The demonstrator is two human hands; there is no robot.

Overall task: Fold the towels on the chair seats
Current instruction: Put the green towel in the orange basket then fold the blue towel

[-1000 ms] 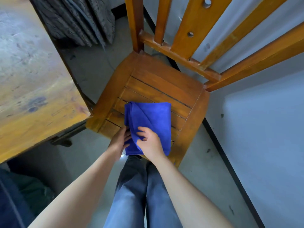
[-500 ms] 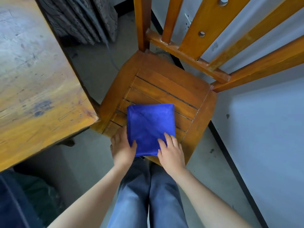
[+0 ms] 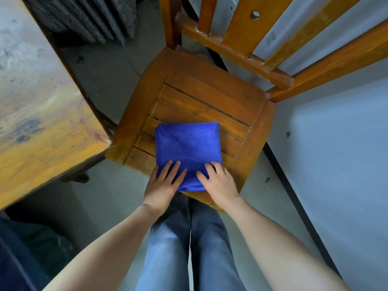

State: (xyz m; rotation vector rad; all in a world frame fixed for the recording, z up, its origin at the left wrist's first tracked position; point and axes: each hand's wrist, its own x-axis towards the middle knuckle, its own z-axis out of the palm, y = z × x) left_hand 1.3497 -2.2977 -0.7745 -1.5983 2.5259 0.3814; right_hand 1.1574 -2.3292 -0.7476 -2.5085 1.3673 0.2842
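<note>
Towel (image 3: 189, 145) folded on chair seat (image 3: 210, 97), L hand (image 3: 162, 183) + R hand (image 3: 218, 183) flat on near edge

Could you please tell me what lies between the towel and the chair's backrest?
Only bare seat slats lie between the towel and the backrest. Nothing rests on that stretch, as the head view shows.

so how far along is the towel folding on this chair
Looks done: the blue towel lies on the chair seat as a compact, roughly square bundle. In hand: the left hand and right hand press flat on its near edge, fingers straight. Left: probably just letting go; no other chair or towel is in view, so I cannot tell about more.
</note>
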